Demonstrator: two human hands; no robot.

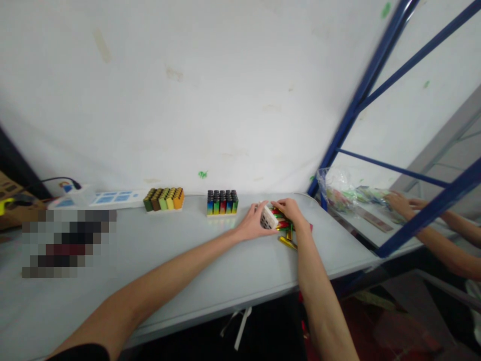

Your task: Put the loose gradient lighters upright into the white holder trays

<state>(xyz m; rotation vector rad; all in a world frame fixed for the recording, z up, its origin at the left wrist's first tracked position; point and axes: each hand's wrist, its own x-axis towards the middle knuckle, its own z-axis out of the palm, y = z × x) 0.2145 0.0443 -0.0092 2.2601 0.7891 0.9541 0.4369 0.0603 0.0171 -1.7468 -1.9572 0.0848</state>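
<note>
My left hand [253,223] grips a white tray with rows of holes [269,218], which is tilted on its side above the table. Close against it, my right hand [291,209] is curled over shiny red, green and gold lighters [282,223]; its fingers partly hide them. Whether these lighters sit in the tray or lie loose beside it, I cannot tell. A gold lighter [287,242] lies on the table just below my right hand.
Left of my hands stand a tray of black-topped, rainbow-coloured lighters [222,202] and a tray of green-to-orange lighters [164,199]. A white box [114,198] is farther left. A blue metal frame [347,123] rises at right; beyond it are a plastic bag [337,188] and another person's hands [400,204].
</note>
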